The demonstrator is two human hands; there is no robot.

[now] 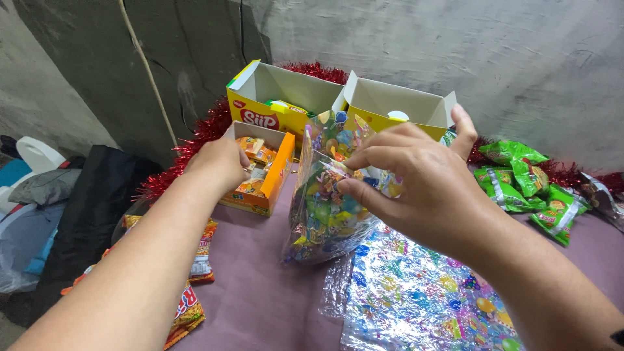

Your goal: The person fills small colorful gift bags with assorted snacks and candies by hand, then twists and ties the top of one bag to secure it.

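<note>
The right hand [416,179] is curled, pinching the rim of the printed clear bag [328,195] standing on the desk [260,292]; the left hand [218,162] is extended, fingers closed inside the orange box [281,174], grasp unclear

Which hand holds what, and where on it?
Right hand pinches the clear printed candy bag at its open top edge. Left hand reaches into the orange box; whether it grips anything there cannot be told.
</note>
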